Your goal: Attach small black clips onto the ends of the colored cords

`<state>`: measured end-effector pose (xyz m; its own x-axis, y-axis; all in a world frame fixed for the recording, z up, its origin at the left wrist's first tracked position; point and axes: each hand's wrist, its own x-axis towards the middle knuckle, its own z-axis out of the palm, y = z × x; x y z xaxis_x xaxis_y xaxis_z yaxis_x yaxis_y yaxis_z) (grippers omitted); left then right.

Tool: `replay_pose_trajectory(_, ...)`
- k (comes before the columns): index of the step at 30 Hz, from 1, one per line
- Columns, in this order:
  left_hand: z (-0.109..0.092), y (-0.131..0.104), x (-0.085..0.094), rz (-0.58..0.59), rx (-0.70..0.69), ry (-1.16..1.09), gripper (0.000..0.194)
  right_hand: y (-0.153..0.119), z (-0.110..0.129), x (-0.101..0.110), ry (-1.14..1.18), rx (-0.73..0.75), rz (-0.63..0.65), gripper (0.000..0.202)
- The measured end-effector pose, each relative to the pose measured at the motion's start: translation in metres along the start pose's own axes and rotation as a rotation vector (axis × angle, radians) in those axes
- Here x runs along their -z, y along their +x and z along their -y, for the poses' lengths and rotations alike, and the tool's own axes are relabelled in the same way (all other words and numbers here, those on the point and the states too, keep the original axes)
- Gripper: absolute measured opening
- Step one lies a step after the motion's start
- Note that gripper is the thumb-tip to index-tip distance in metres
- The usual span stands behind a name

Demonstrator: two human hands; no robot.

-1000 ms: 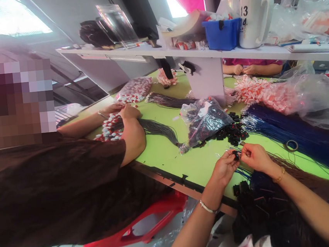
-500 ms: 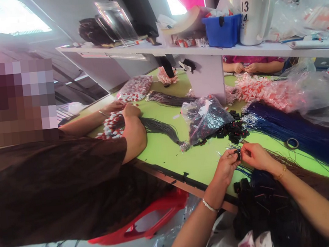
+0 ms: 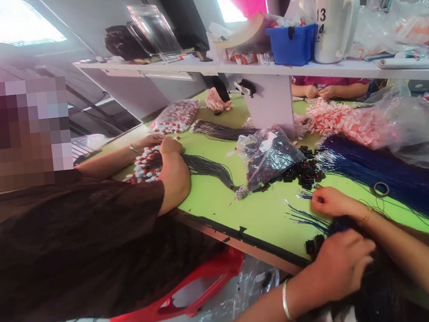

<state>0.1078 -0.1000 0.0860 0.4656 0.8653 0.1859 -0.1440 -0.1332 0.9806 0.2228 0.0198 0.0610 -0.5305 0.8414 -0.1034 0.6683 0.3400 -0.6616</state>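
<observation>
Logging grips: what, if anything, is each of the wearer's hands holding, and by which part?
It cannot be told: the right hand is curled near the blue wires, the left hand is blurred; neither shows a clear grip.

Green table (image 3: 258,217) is loaded with blue wires (image 3: 386,177), pink bits (image 3: 333,116), black plugs (image 3: 307,173). White shelf (image 3: 259,71) has 1 mug (image 3: 333,33), 1 blue bin (image 3: 291,46).

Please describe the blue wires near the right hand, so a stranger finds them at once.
Over the green table, find the right hand. Just below it in the picture, blue wires fan out leftward: few, spread strands, unlike the thick blue bundle farther right.
</observation>
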Motion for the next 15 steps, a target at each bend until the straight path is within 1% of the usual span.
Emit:
replay_pose_trajectory(2,-0.006,-0.004,-0.008,0.15,-0.04,0.056,0.022,0.001,0.005,-0.013,-0.149,-0.036,0.017,0.01)
replay_pose_trajectory(4,-0.007,-0.004,-0.006,0.204,-0.065,0.112,0.026,0.002,0.008,-0.025,-0.261,-0.085,-0.02,0.008)
replay_pose_trajectory(5,-0.006,-0.001,0.0,0.198,-0.064,0.135,0.027,0.002,0.009,-0.029,-0.294,-0.1,-0.024,0.008)
replay_pose_trajectory(6,-0.003,0.003,0.009,0.159,-0.057,0.155,0.026,0.001,0.01,-0.032,-0.316,-0.102,-0.01,0.008)
replay_pose_trajectory(7,0.002,0.008,0.02,0.094,-0.044,0.171,0.026,0.001,0.01,-0.035,-0.327,-0.094,0.012,0.008)
replay_pose_trajectory(10,0.021,0.036,0.063,-0.242,-0.002,0.237,0.019,-0.001,0.013,-0.036,-0.365,-0.065,0.04,0.011)
replay_pose_trajectory(11,0.029,0.048,0.076,-0.31,0.013,0.265,0.02,-0.002,0.015,-0.035,-0.378,-0.055,0.025,0.013)
replay_pose_trajectory(12,0.037,0.06,0.088,-0.344,0.028,0.293,0.02,-0.003,0.017,-0.034,-0.386,-0.049,0.006,0.015)
replay_pose_trajectory(13,0.045,0.071,0.098,-0.341,0.037,0.342,0.02,-0.004,0.018,-0.033,-0.389,-0.042,-0.003,0.016)
replay_pose_trajectory(15,0.059,0.088,0.111,-0.279,0.043,0.51,0.019,-0.006,0.02,-0.031,-0.372,-0.038,-0.004,0.017)
